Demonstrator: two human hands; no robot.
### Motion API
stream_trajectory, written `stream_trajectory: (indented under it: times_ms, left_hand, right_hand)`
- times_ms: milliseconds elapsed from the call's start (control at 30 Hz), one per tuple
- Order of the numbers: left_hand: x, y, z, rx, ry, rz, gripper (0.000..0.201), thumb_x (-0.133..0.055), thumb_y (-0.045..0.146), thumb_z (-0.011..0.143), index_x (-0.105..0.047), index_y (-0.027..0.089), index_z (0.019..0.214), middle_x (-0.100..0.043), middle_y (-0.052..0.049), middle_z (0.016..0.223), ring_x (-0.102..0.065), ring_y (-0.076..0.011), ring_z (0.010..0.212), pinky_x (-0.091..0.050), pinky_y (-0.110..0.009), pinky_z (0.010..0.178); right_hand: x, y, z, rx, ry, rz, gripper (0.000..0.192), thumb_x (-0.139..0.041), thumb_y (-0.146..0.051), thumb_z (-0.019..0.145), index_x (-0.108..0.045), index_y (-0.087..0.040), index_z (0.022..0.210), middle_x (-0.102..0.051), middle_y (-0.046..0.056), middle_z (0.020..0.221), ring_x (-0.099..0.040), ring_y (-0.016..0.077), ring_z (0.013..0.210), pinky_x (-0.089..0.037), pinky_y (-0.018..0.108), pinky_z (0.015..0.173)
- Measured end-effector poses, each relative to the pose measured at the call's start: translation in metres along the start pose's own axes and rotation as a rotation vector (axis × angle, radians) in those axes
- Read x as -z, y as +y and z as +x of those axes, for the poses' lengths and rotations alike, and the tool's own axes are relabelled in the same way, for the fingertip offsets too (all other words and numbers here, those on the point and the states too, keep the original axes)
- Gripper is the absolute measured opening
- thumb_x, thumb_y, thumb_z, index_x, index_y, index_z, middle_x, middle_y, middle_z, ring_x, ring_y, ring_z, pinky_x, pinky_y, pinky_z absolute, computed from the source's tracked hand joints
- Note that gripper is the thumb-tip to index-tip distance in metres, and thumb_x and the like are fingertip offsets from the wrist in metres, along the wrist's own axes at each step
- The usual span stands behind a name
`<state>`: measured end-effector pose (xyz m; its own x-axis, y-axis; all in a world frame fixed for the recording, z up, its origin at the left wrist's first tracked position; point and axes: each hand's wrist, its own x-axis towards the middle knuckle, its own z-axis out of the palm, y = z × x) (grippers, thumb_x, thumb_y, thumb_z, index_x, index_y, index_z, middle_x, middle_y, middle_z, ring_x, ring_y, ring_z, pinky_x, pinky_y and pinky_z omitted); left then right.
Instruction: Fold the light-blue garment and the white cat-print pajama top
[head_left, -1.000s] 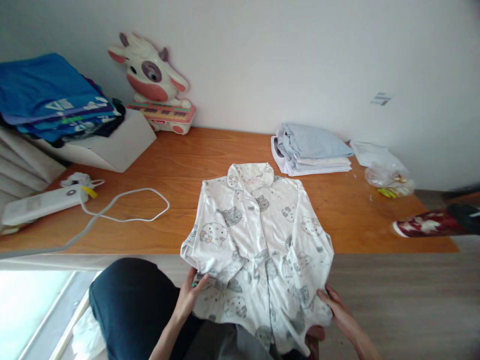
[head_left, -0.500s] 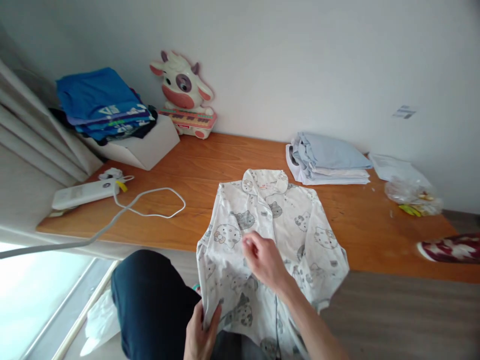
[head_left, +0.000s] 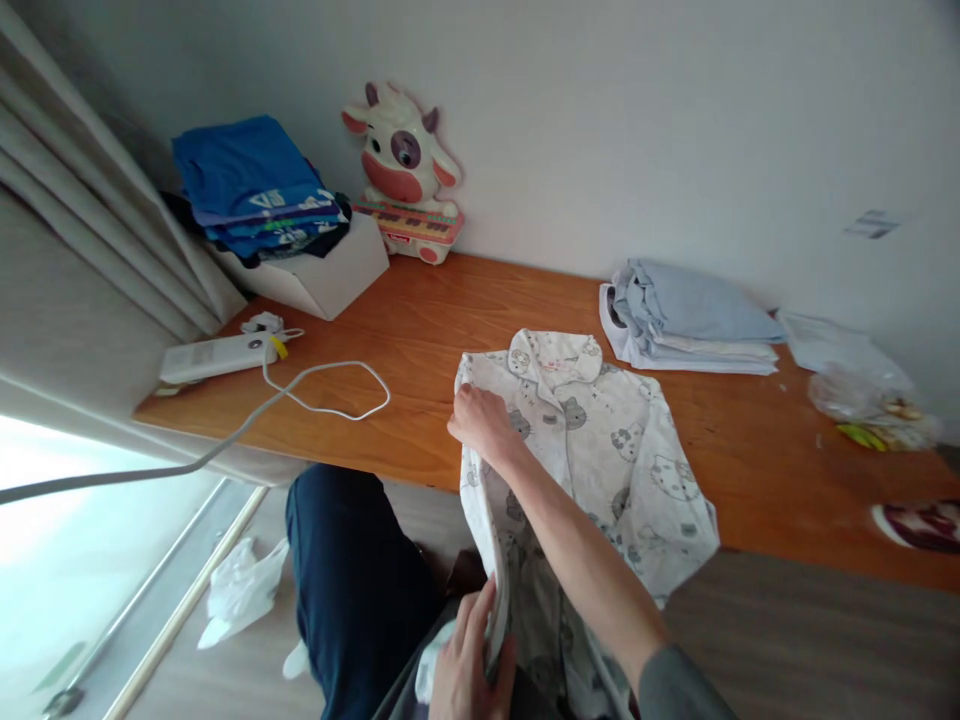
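A white pajama shirt (head_left: 592,440) with grey cat prints lies front up, its collar toward the wall and its lower part hanging over the bench edge toward my lap. My right hand (head_left: 484,420) is closed at the shirt's left side, just below the shoulder, with fingers bent onto the cloth. Lower down, my left hand (head_left: 472,665) grips the shirt's left edge near the hem, thumb on one side and fingers on the other. My right forearm crosses over the shirt front and hides part of it.
On the wooden bench (head_left: 420,310) stand a white box (head_left: 330,275) with folded blue clothes (head_left: 255,180), a cow toy piano (head_left: 409,180), and a white device (head_left: 217,360) with a cable (head_left: 337,365). Folded pale-blue clothes (head_left: 697,315) and a plastic bag (head_left: 862,395) lie rightward.
My right hand has moved from the shirt's middle out to its left side below the shoulder. The shirt's left side is now drawn inward and lifted. The camera view has shifted left.
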<state>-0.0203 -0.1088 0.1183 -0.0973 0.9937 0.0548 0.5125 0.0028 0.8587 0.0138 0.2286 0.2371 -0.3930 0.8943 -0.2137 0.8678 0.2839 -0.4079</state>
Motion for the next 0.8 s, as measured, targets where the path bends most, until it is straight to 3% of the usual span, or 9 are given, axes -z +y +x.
stream_trajectory:
  times_ms: [133, 267, 400, 500, 567, 667, 733, 800]
  left_hand:
    - [-0.01, 0.018, 0.0, -0.07, -0.125, 0.001, 0.069, -0.051, 0.019, 0.103, -0.035, 0.031, 0.169, -0.07, -0.015, 0.136, -0.077, -0.0269, 0.113, -0.068, -0.036, 0.087]
    - [-0.037, 0.036, 0.009, -0.114, -0.362, 0.042, 0.081, -0.05, 0.012, 0.1, -0.025, 0.032, 0.174, -0.066, -0.015, 0.144, -0.077, -0.0273, 0.109, -0.067, -0.037, 0.086]
    - [-0.078, 0.041, 0.02, -0.068, -0.559, 0.139, 0.103, -0.057, 0.002, 0.082, -0.022, 0.03, 0.175, -0.061, -0.016, 0.148, -0.075, -0.0318, 0.108, -0.063, -0.037, 0.079]
    - [-0.093, 0.033, 0.021, -0.053, -0.625, 0.138, 0.106, -0.056, -0.001, 0.076, -0.025, 0.029, 0.173, -0.061, -0.016, 0.145, -0.074, -0.0331, 0.109, -0.059, -0.037, 0.077]
    - [-0.09, 0.025, 0.018, -0.056, -0.636, 0.07, 0.1, -0.057, 0.002, 0.077, -0.03, 0.031, 0.169, -0.06, -0.014, 0.146, -0.072, -0.0325, 0.114, -0.059, -0.039, 0.084]
    - [-0.077, 0.015, 0.011, -0.042, -0.632, -0.031, 0.076, -0.062, 0.011, 0.084, -0.041, 0.028, 0.155, -0.063, -0.013, 0.138, -0.071, -0.0312, 0.114, -0.058, -0.041, 0.092]
    - [-0.07, 0.008, 0.008, 0.004, -0.628, -0.024, 0.062, -0.065, 0.017, 0.086, -0.045, 0.024, 0.144, -0.068, -0.014, 0.125, -0.072, -0.032, 0.107, -0.057, -0.043, 0.089]
    - [-0.067, 0.002, 0.007, 0.043, -0.621, 0.009, 0.06, -0.066, 0.019, 0.084, -0.044, 0.021, 0.141, -0.07, -0.015, 0.117, -0.073, -0.033, 0.102, -0.056, -0.044, 0.086]
  right_hand:
    - [0.008, 0.049, -0.003, 0.082, 0.007, 0.3, 0.018, -0.05, -0.022, 0.089, -0.063, -0.021, 0.102, -0.075, 0.006, 0.093, -0.07, 0.021, 0.083, -0.048, 0.028, 0.069]
    - [0.007, 0.107, -0.014, 0.009, 0.182, 0.759, 0.035, -0.048, -0.021, 0.075, -0.061, -0.022, 0.108, -0.069, 0.0, 0.085, -0.063, 0.0201, 0.076, -0.047, 0.027, 0.065]
    - [0.006, 0.134, -0.021, -0.111, 0.324, 0.593, 0.056, -0.045, -0.017, 0.078, -0.06, -0.021, 0.132, -0.077, 0.006, 0.103, -0.068, 0.0265, 0.091, -0.054, 0.034, 0.08]
    - [0.007, 0.131, -0.021, -0.13, 0.313, 0.432, 0.078, -0.047, -0.019, 0.088, -0.033, -0.02, 0.165, -0.08, 0.009, 0.114, -0.073, 0.031, 0.096, -0.057, 0.041, 0.086]
    - [0.006, 0.125, -0.02, -0.069, 0.347, 0.314, 0.086, -0.047, -0.019, 0.092, -0.018, -0.018, 0.173, -0.077, 0.012, 0.128, -0.073, 0.0328, 0.108, -0.058, 0.044, 0.093]
    - [0.0, 0.119, -0.014, 0.075, 0.414, 0.107, 0.078, -0.04, -0.01, 0.094, -0.031, -0.021, 0.171, -0.062, 0.011, 0.154, -0.064, 0.0288, 0.134, -0.054, 0.042, 0.109]
    - [-0.004, 0.121, -0.008, 0.115, 0.404, -0.004, 0.074, -0.038, -0.005, 0.093, -0.045, -0.024, 0.165, -0.057, 0.008, 0.16, -0.062, 0.0257, 0.138, -0.053, 0.038, 0.112]
    - [-0.004, 0.125, 0.0, 0.103, 0.397, -0.073, 0.073, -0.039, -0.003, 0.092, -0.051, -0.024, 0.162, -0.054, 0.007, 0.163, -0.064, 0.0257, 0.134, -0.054, 0.036, 0.11]
